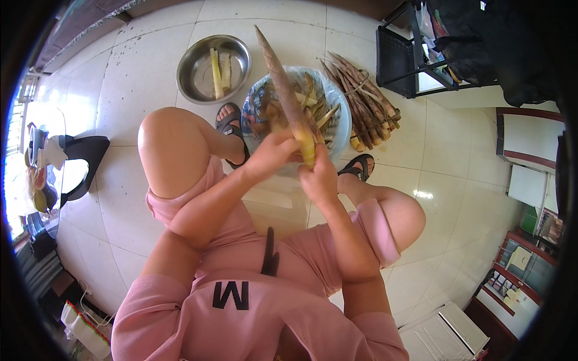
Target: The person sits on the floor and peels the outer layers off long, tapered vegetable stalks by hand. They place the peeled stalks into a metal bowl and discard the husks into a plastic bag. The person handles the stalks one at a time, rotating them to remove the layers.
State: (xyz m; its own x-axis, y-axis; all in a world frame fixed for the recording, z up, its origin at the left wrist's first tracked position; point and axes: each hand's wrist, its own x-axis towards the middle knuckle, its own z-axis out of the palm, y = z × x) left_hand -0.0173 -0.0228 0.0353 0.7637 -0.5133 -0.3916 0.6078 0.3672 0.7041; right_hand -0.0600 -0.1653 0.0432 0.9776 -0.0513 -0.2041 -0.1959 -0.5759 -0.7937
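A long, slender bamboo shoot (285, 90) in a brown sheath points away from me, its pale yellow-green base towards me. My right hand (319, 176) grips that base, thumb along it. On the other side, my left hand (276, 151) closes its fingers on the shoot just above the base. A piece of sheath (313, 127) stands slightly off the shoot's right side; whether a hand holds it, I cannot tell. Under the shoot is a round basin lined with a thin plastic bag (339, 97), holding loose sheath peelings (271, 113).
Beyond my left foot, a stainless steel basin (183, 72) holds two pale peeled shoots (217, 74). A tied bundle of unpeeled bamboo shoots (368, 101) lies right of the lined basin. A black metal rack (395, 63) stands at the far right, on white floor tiles (144, 81).
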